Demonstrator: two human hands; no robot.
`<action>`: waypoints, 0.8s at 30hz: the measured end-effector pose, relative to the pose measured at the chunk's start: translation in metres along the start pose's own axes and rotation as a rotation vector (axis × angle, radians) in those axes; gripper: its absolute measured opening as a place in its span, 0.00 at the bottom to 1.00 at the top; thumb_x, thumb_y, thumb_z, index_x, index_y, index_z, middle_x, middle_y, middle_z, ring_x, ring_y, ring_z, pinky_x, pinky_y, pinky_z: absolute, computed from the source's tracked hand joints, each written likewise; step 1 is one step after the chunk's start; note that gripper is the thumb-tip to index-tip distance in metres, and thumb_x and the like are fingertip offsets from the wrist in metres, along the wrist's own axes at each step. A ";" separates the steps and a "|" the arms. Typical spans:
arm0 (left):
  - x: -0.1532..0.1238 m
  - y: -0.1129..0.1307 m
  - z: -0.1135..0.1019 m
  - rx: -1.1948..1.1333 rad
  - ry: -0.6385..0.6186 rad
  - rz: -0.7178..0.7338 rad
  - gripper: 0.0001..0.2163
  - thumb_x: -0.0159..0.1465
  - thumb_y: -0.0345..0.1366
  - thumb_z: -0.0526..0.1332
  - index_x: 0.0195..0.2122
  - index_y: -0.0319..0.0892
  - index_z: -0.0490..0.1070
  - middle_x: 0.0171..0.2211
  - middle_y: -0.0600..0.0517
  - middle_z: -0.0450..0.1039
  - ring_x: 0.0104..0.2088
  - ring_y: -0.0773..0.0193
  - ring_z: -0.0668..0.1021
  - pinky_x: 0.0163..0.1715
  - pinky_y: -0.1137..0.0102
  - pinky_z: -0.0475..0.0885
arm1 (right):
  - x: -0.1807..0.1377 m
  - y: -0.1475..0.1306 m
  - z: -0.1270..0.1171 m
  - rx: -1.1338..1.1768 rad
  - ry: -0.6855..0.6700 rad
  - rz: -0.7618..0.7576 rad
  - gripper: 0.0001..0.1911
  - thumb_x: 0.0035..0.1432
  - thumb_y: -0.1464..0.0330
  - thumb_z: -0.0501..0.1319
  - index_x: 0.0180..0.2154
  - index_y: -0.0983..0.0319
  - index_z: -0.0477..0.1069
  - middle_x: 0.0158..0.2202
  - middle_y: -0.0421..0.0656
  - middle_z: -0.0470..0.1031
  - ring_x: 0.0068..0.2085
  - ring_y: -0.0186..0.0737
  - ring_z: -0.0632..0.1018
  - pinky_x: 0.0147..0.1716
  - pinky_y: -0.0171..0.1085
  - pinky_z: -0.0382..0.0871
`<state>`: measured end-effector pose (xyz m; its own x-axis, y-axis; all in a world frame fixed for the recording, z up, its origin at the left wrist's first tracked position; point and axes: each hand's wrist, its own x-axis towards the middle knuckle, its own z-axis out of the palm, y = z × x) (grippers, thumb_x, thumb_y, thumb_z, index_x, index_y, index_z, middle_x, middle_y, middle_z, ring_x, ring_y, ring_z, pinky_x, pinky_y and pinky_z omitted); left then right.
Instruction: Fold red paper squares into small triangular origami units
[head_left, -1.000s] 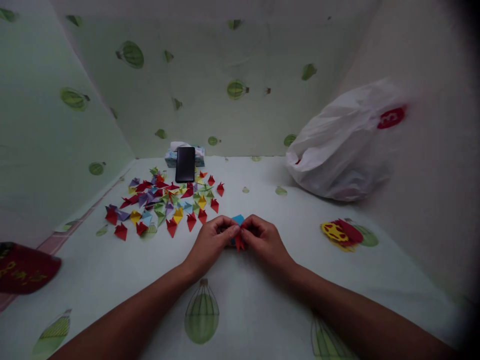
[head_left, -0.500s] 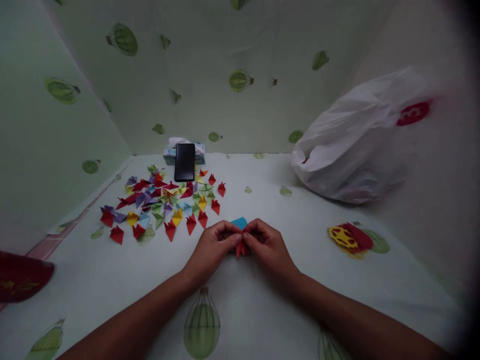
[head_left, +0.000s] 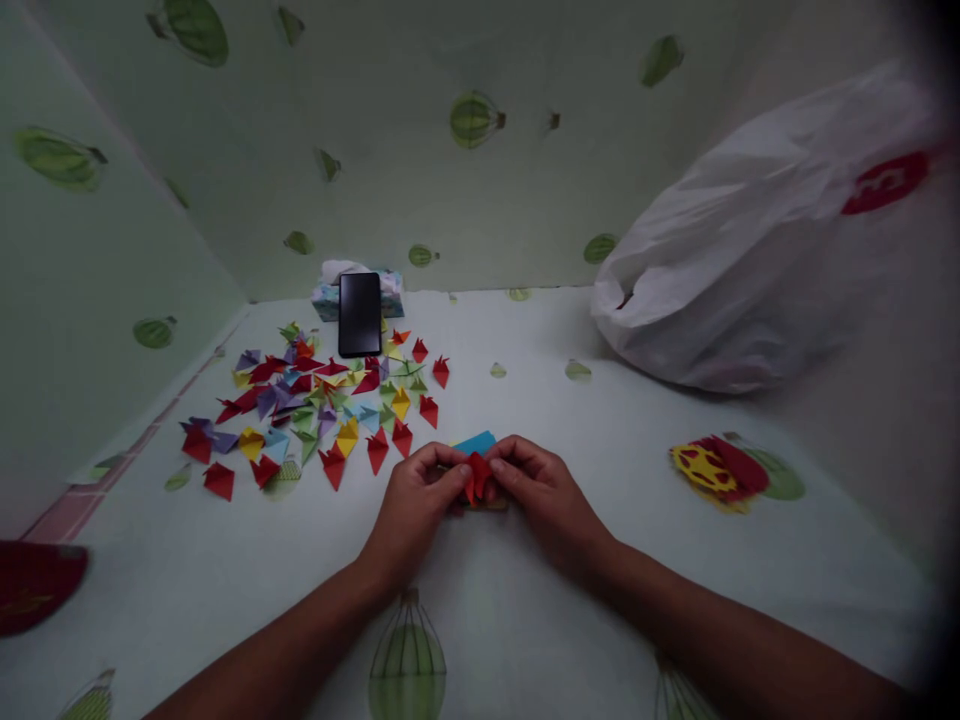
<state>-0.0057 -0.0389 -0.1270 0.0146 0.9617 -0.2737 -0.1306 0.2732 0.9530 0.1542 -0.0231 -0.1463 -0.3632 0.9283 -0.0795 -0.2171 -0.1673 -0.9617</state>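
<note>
Red folded paper (head_left: 478,475), a small piece with pointed tips, sits between a person's two bare hands, its long axis seeming to run toward the wearer with the tips on the near side. The left hand (head_left: 416,500) closes thumb and fingers on its left edge; the right hand (head_left: 547,495) pinches the opposite edge, so neither is clearly nearer. Flat blue paper (head_left: 478,444) shows just beyond the piece, and a thin tan edge (head_left: 489,506) peeks out below; whether they touch it is hidden by the fingers. To the left and farther out spreads a cluster of many-coloured folded paper pieces (head_left: 328,418), its closest red points near the left hand. Behind them, a black smartphone (head_left: 360,315) leans against a patterned tissue box (head_left: 392,297). Right of the hands, well apart, lie red and yellow paper cut-outs (head_left: 701,467), with a bulging white plastic bag (head_left: 720,260) beyond. A dark red object (head_left: 41,585), cropped, rests far left.
</note>
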 end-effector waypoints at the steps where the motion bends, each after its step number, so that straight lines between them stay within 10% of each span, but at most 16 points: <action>1: 0.000 0.000 0.000 -0.011 -0.002 -0.006 0.10 0.55 0.39 0.67 0.31 0.38 0.71 0.23 0.55 0.73 0.23 0.70 0.71 0.24 0.75 0.65 | 0.001 0.000 0.000 0.006 0.000 0.011 0.10 0.61 0.63 0.64 0.32 0.63 0.70 0.26 0.39 0.74 0.30 0.33 0.73 0.34 0.35 0.66; 24: -0.007 0.002 0.005 -0.019 0.007 0.049 0.09 0.56 0.39 0.68 0.32 0.39 0.73 0.25 0.55 0.75 0.25 0.68 0.76 0.27 0.74 0.71 | -0.001 -0.004 0.002 0.062 -0.026 0.063 0.11 0.55 0.62 0.68 0.32 0.61 0.70 0.29 0.38 0.75 0.30 0.34 0.77 0.35 0.36 0.72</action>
<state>-0.0014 -0.0448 -0.1232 0.0006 0.9738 -0.2276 -0.1501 0.2251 0.9627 0.1532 -0.0239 -0.1419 -0.4012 0.9065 -0.1315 -0.2482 -0.2458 -0.9370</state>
